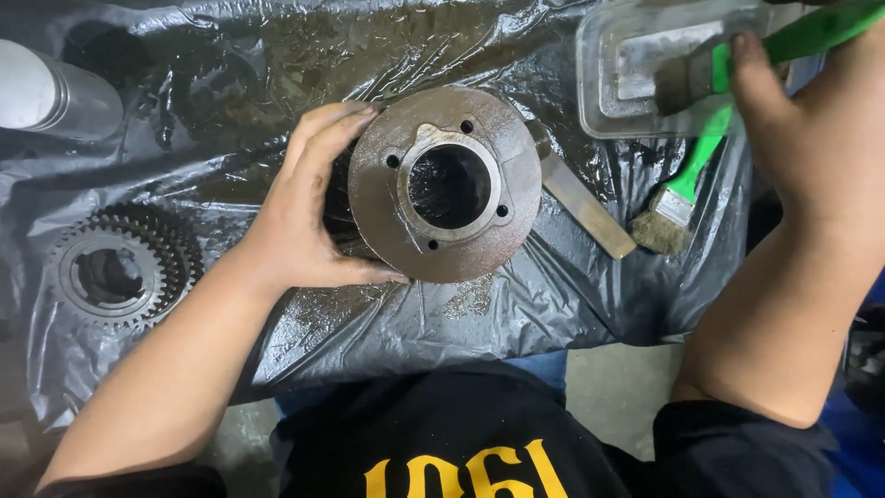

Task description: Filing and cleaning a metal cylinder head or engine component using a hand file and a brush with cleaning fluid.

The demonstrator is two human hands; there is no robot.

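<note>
While brush [687, 83] dips in tray [599, 111].

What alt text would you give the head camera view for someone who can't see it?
A person's left hand grips a greasy round metal hub on black plastic sheeting, while the right hand holds a green-handled brush over a clear tray. A gear lies to the left, a second brush to the right.

The left hand [309, 207] grips the left rim of a round, oily metal hub [444, 184] lying on black plastic sheeting [230, 83]. Right of the hub, the right hand [811, 129] holds a green-handled brush [728, 65] over a clear tray [599, 83]; a second brush [680, 189] lies just below the tray. A gear [120, 267] sits well left of the hub.
</note>
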